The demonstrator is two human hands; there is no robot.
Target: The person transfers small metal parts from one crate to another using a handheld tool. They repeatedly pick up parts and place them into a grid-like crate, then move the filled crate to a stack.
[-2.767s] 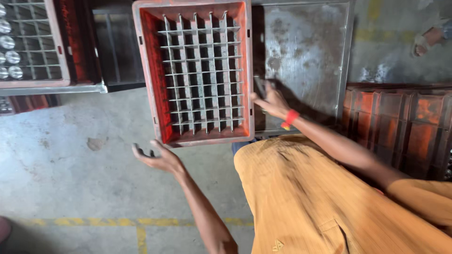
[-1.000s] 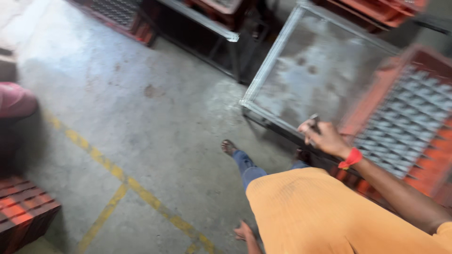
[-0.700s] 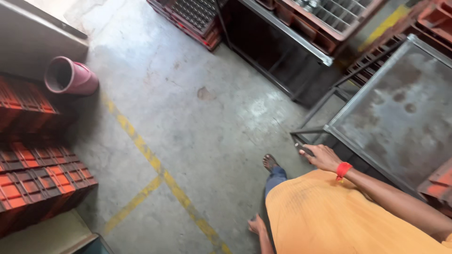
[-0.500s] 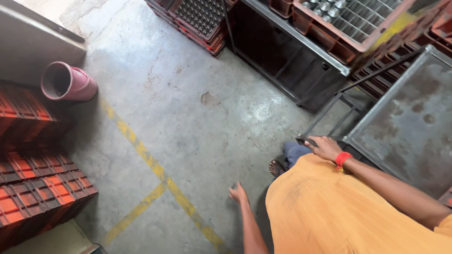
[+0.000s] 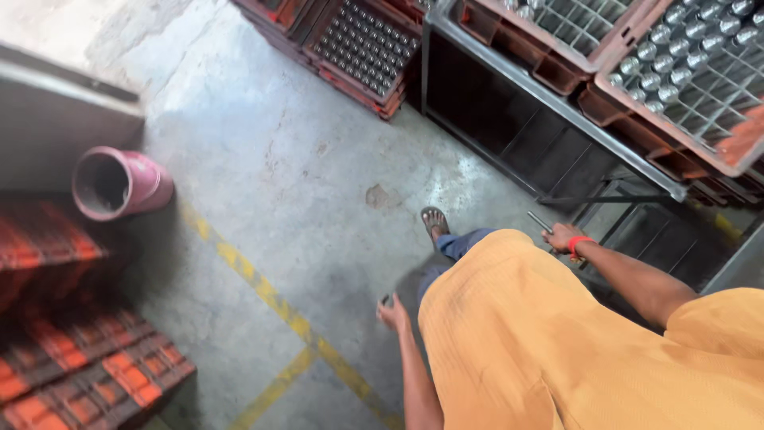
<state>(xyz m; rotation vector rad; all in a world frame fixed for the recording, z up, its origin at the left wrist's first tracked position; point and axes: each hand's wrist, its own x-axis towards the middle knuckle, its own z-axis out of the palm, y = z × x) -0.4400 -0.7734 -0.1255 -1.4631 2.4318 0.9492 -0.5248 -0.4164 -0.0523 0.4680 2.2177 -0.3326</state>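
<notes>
Right of centre in the frame, our right hand [image 5: 563, 237] clenches a thin dark rod [image 5: 539, 222], which juts up-left from our fingers. Lower centre, our left hand [image 5: 392, 312] hangs over the concrete floor [image 5: 302, 183], fingers loosely curled around something small and dark we cannot identify.

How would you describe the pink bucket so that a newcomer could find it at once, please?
Follow the yellow floor line towards the left wall. There, above the stacked red crates, the pink bucket lies on its side, its open mouth facing left. It is the only round, pink thing among rectangular crates.
</notes>
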